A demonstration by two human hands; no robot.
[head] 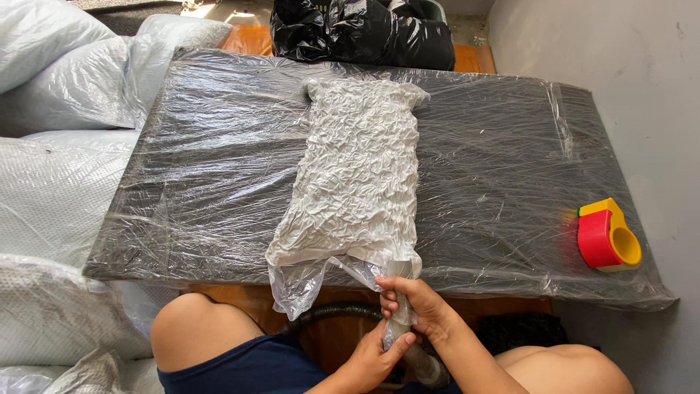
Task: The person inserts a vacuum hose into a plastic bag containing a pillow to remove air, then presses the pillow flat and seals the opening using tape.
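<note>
A white pillow (357, 168), shrunk and wrinkled inside a clear plastic bag, lies lengthwise on a dark table wrapped in clear film (219, 168). The bag's open neck (306, 281) hangs over the near edge and is gathered around a grey vacuum hose nozzle (399, 271). My right hand (415, 303) is closed around the bag neck and nozzle. My left hand (375, 357) grips the same nozzle just below. The dark hose (328, 314) curves off between my knees.
A red and yellow tape dispenser (607, 237) sits on the table's right side near a grey wall (642, 87). Bagged white pillows (58, 80) pile up at the left. Black plastic bags (357, 29) lie beyond the far edge.
</note>
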